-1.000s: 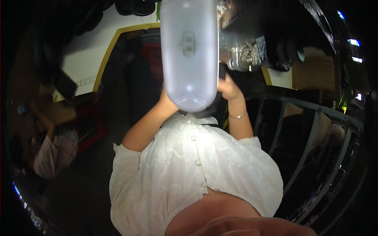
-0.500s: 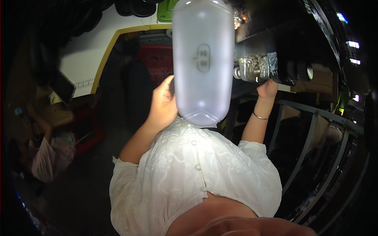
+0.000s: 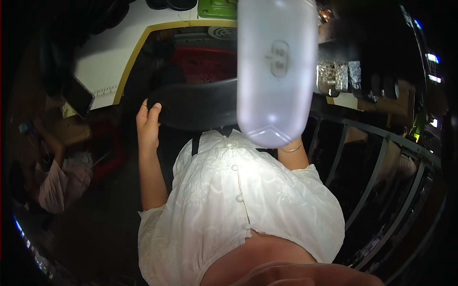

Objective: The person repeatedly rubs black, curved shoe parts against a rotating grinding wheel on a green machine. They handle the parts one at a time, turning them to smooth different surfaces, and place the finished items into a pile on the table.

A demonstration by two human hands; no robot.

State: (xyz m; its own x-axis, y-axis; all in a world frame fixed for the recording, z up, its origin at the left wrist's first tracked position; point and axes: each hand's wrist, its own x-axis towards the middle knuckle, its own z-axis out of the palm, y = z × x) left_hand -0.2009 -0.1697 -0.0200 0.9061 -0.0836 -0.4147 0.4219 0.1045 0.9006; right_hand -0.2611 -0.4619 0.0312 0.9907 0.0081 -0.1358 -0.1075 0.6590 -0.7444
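My left hand (image 3: 149, 127) grips one end of a long, dark, curved piece that looks like a black shoe sole (image 3: 195, 106). Its thumb and fingertips close over the edge. The sole lies level in front of my body, and its far end runs behind a pale translucent rounded panel (image 3: 276, 71) that hangs close to the camera. That panel also covers my right hand. Only the right wrist with a bracelet (image 3: 292, 148) shows at the panel's lower edge, so its fingers and anything in them are hidden.
A white table (image 3: 114, 52) with a yellow edge curves around the upper left, with a phone-like dark slab (image 3: 78, 97) on it. Beyond are a red crate (image 3: 205, 62) and a green object (image 3: 217, 8). Machinery (image 3: 334, 76) and a metal rail (image 3: 372, 176) stand right. Another person's sleeve (image 3: 59, 188) shows left.
My left hand has moved left and now shows holding the black sole. My right hand has come away from the machinery, inward behind the panel. The view has shifted slightly.
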